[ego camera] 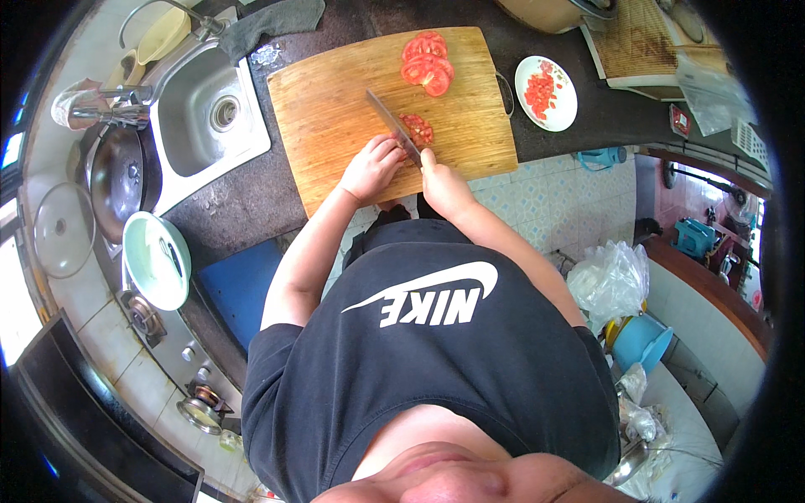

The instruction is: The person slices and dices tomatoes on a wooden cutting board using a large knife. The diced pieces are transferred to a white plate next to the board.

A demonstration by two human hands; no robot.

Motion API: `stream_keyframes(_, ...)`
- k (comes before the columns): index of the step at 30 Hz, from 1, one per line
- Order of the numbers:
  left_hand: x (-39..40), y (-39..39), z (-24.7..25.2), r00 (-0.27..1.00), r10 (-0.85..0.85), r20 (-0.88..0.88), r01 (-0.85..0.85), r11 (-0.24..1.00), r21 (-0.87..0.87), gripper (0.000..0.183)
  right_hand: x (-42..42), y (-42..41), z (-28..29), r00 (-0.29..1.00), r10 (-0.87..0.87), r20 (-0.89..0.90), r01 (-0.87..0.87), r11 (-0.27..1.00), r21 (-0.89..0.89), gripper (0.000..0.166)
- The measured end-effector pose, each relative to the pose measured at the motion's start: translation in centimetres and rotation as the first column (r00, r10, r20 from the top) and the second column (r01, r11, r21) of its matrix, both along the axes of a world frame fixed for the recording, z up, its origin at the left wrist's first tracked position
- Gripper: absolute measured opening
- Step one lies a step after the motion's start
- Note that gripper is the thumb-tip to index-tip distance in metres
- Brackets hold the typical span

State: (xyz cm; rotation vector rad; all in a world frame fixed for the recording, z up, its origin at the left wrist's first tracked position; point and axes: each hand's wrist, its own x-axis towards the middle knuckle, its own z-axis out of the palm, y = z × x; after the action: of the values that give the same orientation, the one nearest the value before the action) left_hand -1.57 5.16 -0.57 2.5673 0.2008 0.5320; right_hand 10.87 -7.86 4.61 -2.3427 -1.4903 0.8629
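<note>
My right hand grips the handle of a kitchen knife, its blade slanting up and left across the wooden cutting board. Close against the blade's left side, my left hand has its fingers curled over a piece of tomato, which is mostly hidden. Diced tomato lies in a small heap just right of the blade. Farther up the board rest several round tomato slices, overlapping one another. A white plate holding more diced tomato stands on the dark counter, right of the board.
Left of the board is a steel sink with a grey cloth at its corner. A wok and a pale green basin stand farther left, near a gas stove. The board's near edge overhangs the counter.
</note>
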Motion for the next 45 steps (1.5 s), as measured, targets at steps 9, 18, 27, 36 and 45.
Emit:
stream_keyframes(9, 0.1, 0.0, -0.8, 1.000, 0.009, 0.016, -0.009, 0.999, -0.036, 0.022, -0.2, 1.4, -0.1, 0.999, -0.037, -0.023, 0.036, 0.999, -0.040, 0.029)
stream_keyframes(18, -0.1, -0.1, -0.7, 1.000, 0.006, 0.027, -0.006, 1.000, -0.028, 0.023, 2.1, 3.5, -2.4, 0.985, -0.073, -0.153, 0.091, 0.990, 0.108, 0.020)
stream_keyframes(27, -0.1, 0.0, -0.9, 0.998, -0.007, 0.061, 0.004, 0.999, 0.048, 0.024, 1.2, 2.4, -0.2, 0.995, -0.052, -0.090, 0.059, 0.994, 0.087, 0.020)
stream_keyframes(36, -0.4, -0.3, -0.8, 0.998, -0.060, -0.018, 0.061, 0.996, 0.070, 0.026, 1.2, 3.6, -2.9, 0.992, -0.043, -0.115, 0.057, 0.991, 0.118, 0.023)
stream_keyframes(45, -0.6, -0.4, -0.6, 0.999, -0.001, 0.055, 0.000, 1.000, 0.029, 0.024, 3.0, 3.3, -0.8, 0.999, 0.044, -0.031, -0.043, 0.998, 0.056, 0.022)
